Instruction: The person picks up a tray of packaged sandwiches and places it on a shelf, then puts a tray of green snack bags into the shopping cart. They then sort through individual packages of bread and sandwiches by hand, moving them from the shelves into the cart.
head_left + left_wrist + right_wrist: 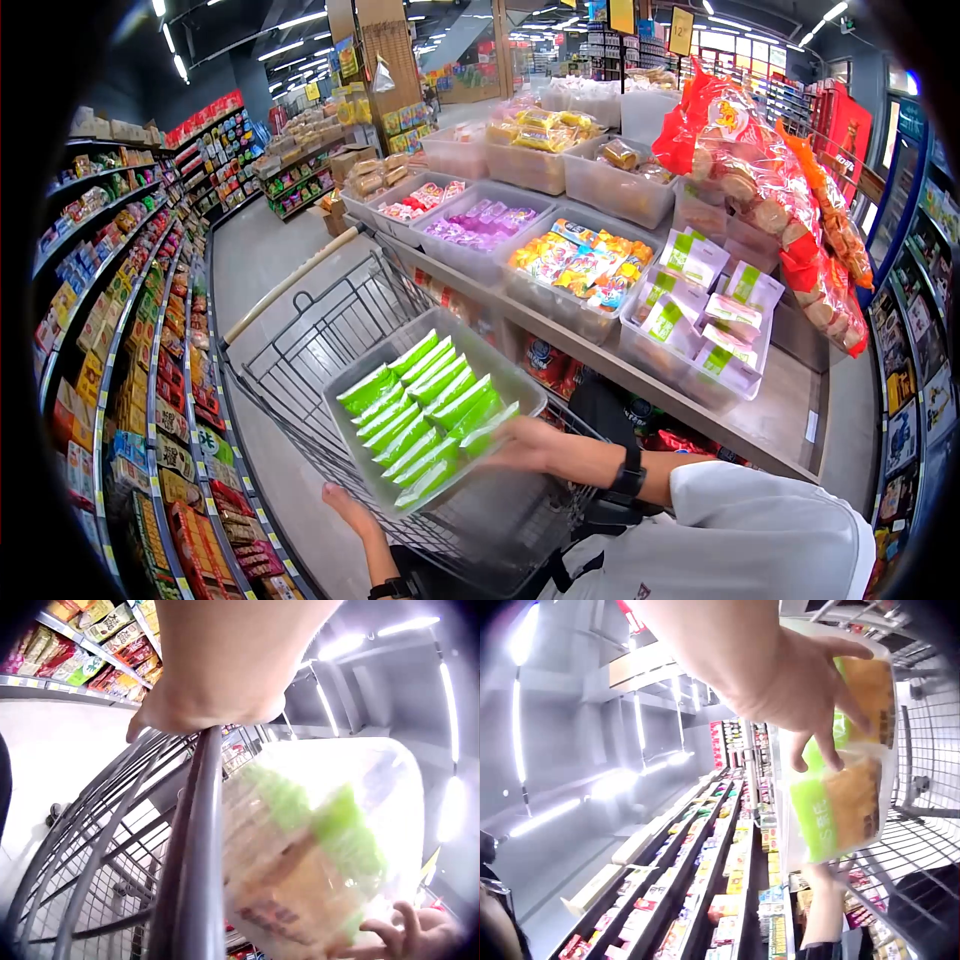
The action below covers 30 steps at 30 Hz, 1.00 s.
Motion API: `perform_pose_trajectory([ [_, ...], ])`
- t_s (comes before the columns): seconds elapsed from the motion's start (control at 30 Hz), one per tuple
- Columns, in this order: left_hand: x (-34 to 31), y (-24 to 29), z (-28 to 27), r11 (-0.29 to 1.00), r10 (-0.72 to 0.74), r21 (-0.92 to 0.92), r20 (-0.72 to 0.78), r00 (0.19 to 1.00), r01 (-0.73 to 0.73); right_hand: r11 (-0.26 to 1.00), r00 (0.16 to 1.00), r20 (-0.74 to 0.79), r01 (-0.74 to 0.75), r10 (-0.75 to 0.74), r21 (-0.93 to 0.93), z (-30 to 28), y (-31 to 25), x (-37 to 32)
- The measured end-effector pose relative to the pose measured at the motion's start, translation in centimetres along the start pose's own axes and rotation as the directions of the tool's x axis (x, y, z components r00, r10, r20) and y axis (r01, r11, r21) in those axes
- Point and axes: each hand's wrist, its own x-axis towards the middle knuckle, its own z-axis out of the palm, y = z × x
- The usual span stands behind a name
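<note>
Bin (pixel 505 380), clear, filled with green packets (pixel 420 415): held tilted over the cart (pixel 300 340), its near edge gripped by the right hand (pixel 535 445). Left hand (pixel 348 507): placed at the cart rim under the bin's lower corner, grasp cannot be told. Surface (pixel 790 400) beyond the cart is stocked with snack tubs (pixel 480 225).

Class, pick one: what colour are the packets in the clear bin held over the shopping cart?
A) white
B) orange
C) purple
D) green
D: the clear bin that the right hand grips above the shopping cart is filled with green packets.
</note>
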Motion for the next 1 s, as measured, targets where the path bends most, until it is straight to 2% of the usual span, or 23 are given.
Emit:
perform_pose_trajectory([
  [0.03,0.0,0.1,0.0,1.0,0.002,-0.006,0.003,1.0,-0.002,1.0,1.0,0.002,0.006,-0.006,-0.002,1.5,-0.4,-2.0],
  [0.1,-0.2,0.7,-0.1,0.992,-0.061,0.118,0.175,0.983,0.041,1.0,0.998,0.055,0.021,-0.02,-0.019,4.3,-1.1,-5.8],
  [0.13,-0.5,1.3,-0.3,0.993,-0.058,0.114,0.176,0.983,0.039,0.999,0.998,0.057,0.024,-0.023,-0.021,5.3,-1.4,-7.4],
  [0.2,-1.2,2.7,-0.6,0.955,0.076,0.264,0.232,0.97,-0.138,0.992,0.993,0.081,0.096,-0.089,-0.081,7.3,-1.9,-10.6],
  [0.27,-0.6,1.6,-0.8,0.963,0.079,0.23,0.251,0.965,-0.139,0.995,0.995,0.048,0.089,-0.087,-0.045,9.5,-2.4,-14.2],
  [0.33,-0.7,1.7,-0.7,0.971,0.08,0.198,0.263,0.962,-0.134,0.984,0.991,0.01,0.133,-0.133,-0.115,9.4,-3.3,-17.0],
  [0.4,-1.3,2.8,-0.5,0.974,0.068,0.196,0.236,0.969,-0.116,0.974,0.985,0.042,0.173,-0.169,-0.145,9.1,-4.1,-20.3],
  [0.43,-1.2,2.4,-0.7,0.972,0.069,0.201,0.239,0.969,-0.118,0.966,0.977,0.01,0.212,-0.213,-0.148,9.7,-4.1,-22.3],
  [0.47,-0.7,1.7,-0.7,0.982,0.012,0.181,0.234,0.972,-0.056,0.925,0.956,-0.037,0.272,-0.291,-0.267,10.4,-4.0,-24.3],
  [0.5,-0.3,1.0,-0.7,0.987,-0.045,0.162,0.231,0.972,0.008,0.902,0.938,-0.033,0.323,-0.346,-0.285,10.5,-4.1,-26.2],
  [0.57,0.4,-0.1,-0.8,0.974,-0.037,0.226,0.249,0.968,-0.021,0.892,0.905,-0.104,0.377,-0.412,-0.251,10.7,-4.0,-30.0],
  [0.6,0.6,-0.2,-0.9,0.959,-0.029,0.281,0.256,0.966,-0.045,0.872,0.879,-0.117,0.426,-0.462,-0.243,10.7,-3.8,-31.9],
  [0.73,0.0,1.2,-0.6,0.966,-0.01,0.249,0.28,0.96,-0.063,0.774,0.753,-0.179,0.613,-0.633,-0.157,9.6,-2.0,-39.4],
  [0.77,-0.8,3.2,-0.7,0.968,-0.075,0.251,0.261,0.963,0.007,0.732,0.708,-0.182,0.659,-0.682,-0.174,8.9,-1.4,-41.1],
  [0.8,-1.5,4.2,-0.6,0.963,-0.143,0.26,0.248,0.958,0.077,0.701,0.659,-0.248,0.697,-0.71,-0.152,8.0,-0.8,-42.9],
  [0.87,-1.2,3.4,-0.2,0.964,-0.16,0.249,0.287,0.944,0.088,0.648,0.613,-0.279,0.76,-0.739,-0.044,6.8,0.5,-46.5],
  [0.9,-1.3,3.7,0.0,0.969,-0.166,0.223,0.25,0.954,0.11,0.629,0.589,-0.31,0.777,-0.746,-0.038,5.7,1.1,-47.9],
  [0.93,-1.3,3.7,0.1,0.972,-0.175,0.192,0.204,0.963,0.136,0.573,0.529,-0.285,0.814,-0.799,-0.096,4.7,1.7,-49.2],
  [0.97,-0.9,3.3,-0.2,0.97,-0.178,0.203,0.231,0.956,0.132,0.516,0.471,-0.254,0.843,-0.845,-0.153,3.6,2.2,-50.2],
  [1.0,-0.3,2.7,-0.3,0.972,-0.188,0.188,0.26,0.947,0.141,0.503,0.452,-0.276,0.85,-0.848,-0.155,2.5,2.6,-51.2],
])
